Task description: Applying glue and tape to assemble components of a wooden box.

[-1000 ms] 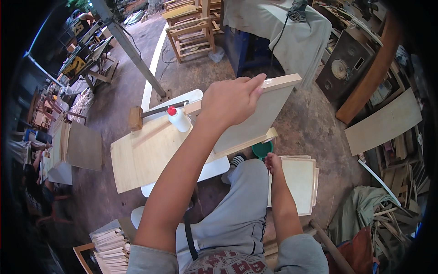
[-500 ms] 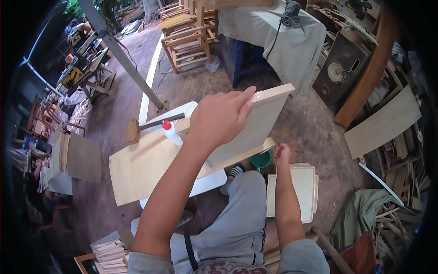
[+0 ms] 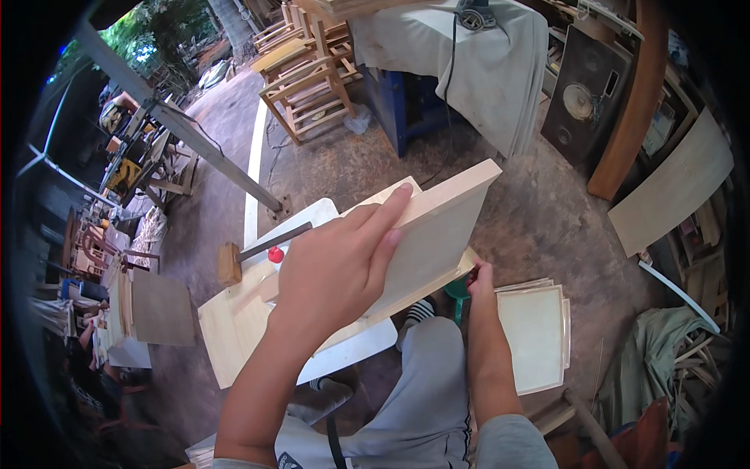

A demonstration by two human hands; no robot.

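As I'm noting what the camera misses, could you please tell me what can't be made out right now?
Head view: most of what lies below the red cap, hidden by the left hand.
Head view: part of the green container, hidden by the right hand and framed panel.
Head view: whether the right hand touches the panel, too small and shaded.
Head view: the top of the power tool, cut off by the upper edge.

1. The held panel (image 3: 437, 246) looks like wood; its face is smooth and matt.
2. The long board (image 3: 226, 344) is also of pale wood, rather smooth.
3. The red cap (image 3: 275, 255) seems to be plastic, a little glossy.
4. The grey cover (image 3: 500, 82) is matt cloth with soft folds.
5. The floor (image 3: 539, 242) looks rough and stained.
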